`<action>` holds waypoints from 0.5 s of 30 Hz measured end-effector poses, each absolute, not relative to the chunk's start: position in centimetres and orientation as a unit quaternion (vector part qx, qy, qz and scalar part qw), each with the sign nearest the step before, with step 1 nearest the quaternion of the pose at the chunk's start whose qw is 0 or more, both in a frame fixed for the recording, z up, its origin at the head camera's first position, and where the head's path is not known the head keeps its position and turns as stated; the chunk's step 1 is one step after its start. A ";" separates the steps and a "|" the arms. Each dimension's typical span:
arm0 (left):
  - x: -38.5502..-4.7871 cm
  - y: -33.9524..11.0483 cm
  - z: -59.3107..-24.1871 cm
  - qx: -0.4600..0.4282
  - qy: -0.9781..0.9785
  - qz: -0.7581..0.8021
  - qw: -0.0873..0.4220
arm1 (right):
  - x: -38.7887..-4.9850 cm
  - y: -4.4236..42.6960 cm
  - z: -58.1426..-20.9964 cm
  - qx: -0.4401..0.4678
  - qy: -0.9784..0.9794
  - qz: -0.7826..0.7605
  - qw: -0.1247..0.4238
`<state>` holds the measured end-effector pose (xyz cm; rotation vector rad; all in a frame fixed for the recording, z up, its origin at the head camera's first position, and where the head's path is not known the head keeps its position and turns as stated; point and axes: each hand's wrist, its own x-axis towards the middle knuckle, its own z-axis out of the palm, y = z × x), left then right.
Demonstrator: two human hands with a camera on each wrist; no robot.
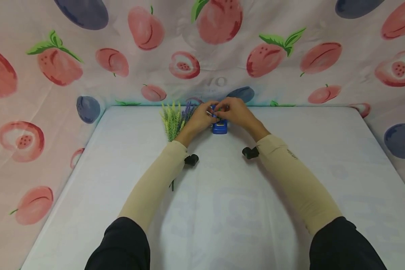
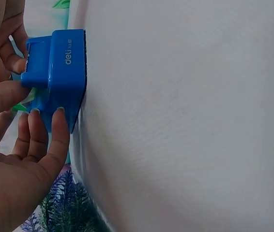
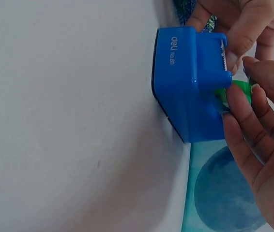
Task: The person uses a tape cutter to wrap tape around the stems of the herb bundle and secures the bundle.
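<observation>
A blue tape dispenser point(image 1: 220, 127) stands near the far edge of the table, between both hands. The left wrist view shows its lettered front. My left hand point(image 2: 18, 179) holds it from one side, the thumb by the toothed cutter and the fingertips against the body. On the other side is my right hand point(image 3: 267, 140), its fingers curled at the green-cored tape roll point(image 3: 243, 88) and touching the dispenser point(image 3: 175, 72). Fingers hide most of the roll, and the free end of the tape cannot be made out.
Artificial flower stems with yellow-green heads point(image 1: 171, 122) and purple heads point(image 1: 188, 111) lie left of the dispenser, partly under my left arm. A white cloth covers the table point(image 1: 222, 206). A fruit-print curtain point(image 1: 222, 63) hangs behind the far edge.
</observation>
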<state>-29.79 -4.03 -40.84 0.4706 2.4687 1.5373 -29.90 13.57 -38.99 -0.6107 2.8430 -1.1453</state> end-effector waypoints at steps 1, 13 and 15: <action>-29.8 -4.0 -40.8 0.159 0.837 0.515 0.096 | -29.9 13.5 -38.9 -0.193 0.911 -0.365 0.008; -30.1 -4.0 -41.0 0.158 0.848 0.498 0.090 | -30.3 13.4 -38.9 -0.168 0.911 -0.377 0.023; -30.1 -4.0 -41.0 0.159 0.846 0.500 0.091 | -30.3 13.4 -38.9 -0.166 0.910 -0.379 0.026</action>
